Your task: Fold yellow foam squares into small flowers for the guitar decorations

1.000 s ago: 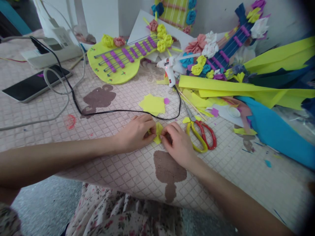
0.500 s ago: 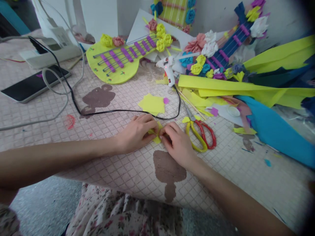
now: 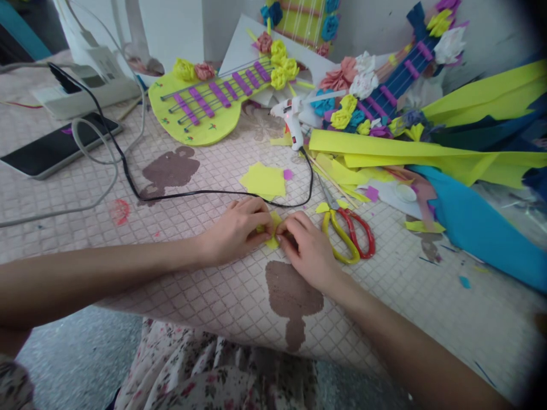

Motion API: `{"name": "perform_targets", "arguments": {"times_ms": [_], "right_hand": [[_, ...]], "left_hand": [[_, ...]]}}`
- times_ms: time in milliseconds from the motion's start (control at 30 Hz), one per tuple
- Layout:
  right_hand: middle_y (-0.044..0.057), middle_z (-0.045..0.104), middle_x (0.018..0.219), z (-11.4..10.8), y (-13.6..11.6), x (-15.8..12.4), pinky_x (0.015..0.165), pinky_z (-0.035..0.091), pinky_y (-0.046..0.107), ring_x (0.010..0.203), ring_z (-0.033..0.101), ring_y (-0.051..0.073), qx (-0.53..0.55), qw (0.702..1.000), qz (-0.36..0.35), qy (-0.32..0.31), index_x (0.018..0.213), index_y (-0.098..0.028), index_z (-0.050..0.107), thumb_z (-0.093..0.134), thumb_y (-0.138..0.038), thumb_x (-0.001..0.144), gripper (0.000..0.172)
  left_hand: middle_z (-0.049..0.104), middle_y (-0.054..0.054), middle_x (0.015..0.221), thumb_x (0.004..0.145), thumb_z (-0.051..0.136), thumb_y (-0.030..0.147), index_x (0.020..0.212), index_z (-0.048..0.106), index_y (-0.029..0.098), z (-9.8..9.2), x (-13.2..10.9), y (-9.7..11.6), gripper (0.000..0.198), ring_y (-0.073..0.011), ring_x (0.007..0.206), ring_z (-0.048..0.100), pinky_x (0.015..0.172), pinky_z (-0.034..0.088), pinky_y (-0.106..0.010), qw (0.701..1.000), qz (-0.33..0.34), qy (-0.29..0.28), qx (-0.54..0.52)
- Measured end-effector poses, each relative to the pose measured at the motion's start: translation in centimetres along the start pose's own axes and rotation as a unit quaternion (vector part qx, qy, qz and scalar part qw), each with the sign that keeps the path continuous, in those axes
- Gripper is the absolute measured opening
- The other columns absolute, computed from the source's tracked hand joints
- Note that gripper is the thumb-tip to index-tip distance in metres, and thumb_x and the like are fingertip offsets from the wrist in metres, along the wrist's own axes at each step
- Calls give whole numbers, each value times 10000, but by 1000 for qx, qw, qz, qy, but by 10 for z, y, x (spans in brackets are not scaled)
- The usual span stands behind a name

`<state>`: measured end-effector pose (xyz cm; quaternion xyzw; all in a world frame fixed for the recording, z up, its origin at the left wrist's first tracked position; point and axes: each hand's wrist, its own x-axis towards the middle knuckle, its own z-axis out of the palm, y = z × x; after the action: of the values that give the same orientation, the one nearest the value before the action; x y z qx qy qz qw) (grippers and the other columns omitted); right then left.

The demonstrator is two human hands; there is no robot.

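A small piece of yellow paper [image 3: 273, 238] is pinched between my two hands, low over the patterned tablecloth [image 3: 205, 296]. My left hand [image 3: 243, 230] closes on its left side with bent fingers. On its right side, the thumb and fingertips of my right hand [image 3: 308, 247] press together; part of the paper is hidden behind the fingers. Just beyond lies a flat stack of yellow paper cut with pointed edges [image 3: 264, 181], a purple scrap [image 3: 289, 175] beside it. Scissors [image 3: 348, 225] with one yellow and one red handle rest right of my right hand.
A white glue gun [image 3: 293, 124] stands behind, its black cord [image 3: 205, 193] looping across the cloth. A yellow paper guitar [image 3: 200, 111] lies at the back, a blue one [image 3: 391, 91] to its right. Paper strips [image 3: 410, 149] cover the right; a phone [image 3: 55, 145] and power strip [image 3: 85, 94] sit left.
The fingers of my left hand have shifted slightly on the yellow paper, and the paper's visible outline differs a little. My right hand stays almost in place.
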<state>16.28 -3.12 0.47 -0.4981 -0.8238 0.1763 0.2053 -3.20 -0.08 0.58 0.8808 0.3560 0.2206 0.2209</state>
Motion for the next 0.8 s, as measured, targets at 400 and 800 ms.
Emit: {"name": "perform_targets", "arguments": {"times_ms": [400, 800], "right_hand": [[38, 553, 922, 1, 0, -1, 656, 445, 304, 797, 576, 173, -6, 1000, -2, 4, 856, -210, 522, 518, -183, 852, 27], [37, 545, 940, -1, -2, -2, 666, 455, 313, 848, 583, 191, -7, 1000, -3, -1, 870, -214, 523, 579, -228, 803, 88]], "left_hand": [[553, -57, 939, 825, 559, 174, 860, 590, 163, -3, 1, 0, 48, -198, 957, 522, 855, 411, -347, 1000, 10, -18, 8], [551, -60, 974, 705, 734, 317, 907, 594, 168, -6, 1, 2, 287, -225, 967, 519, 848, 408, -362, 999, -6, -42, 16]]}}
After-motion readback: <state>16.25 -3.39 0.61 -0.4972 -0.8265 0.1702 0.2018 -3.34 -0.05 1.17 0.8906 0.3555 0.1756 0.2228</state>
